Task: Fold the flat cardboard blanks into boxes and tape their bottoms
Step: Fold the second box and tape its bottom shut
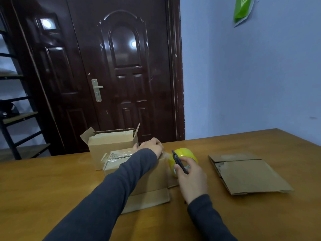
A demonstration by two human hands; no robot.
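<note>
A folded cardboard box lies bottom-up in the middle of the wooden table, with clear tape across its top seam. My left hand presses down on the box's far right corner, on the tape. A stretch of tape runs from there to a yellow tape roll just right of the box. My right hand holds a dark cutter against that roll. A finished open box stands behind. A stack of flat blanks lies to the right.
A dark door stands behind the table's far edge. A metal shelf rack is at the left, and a pale wall with a green bag at the right.
</note>
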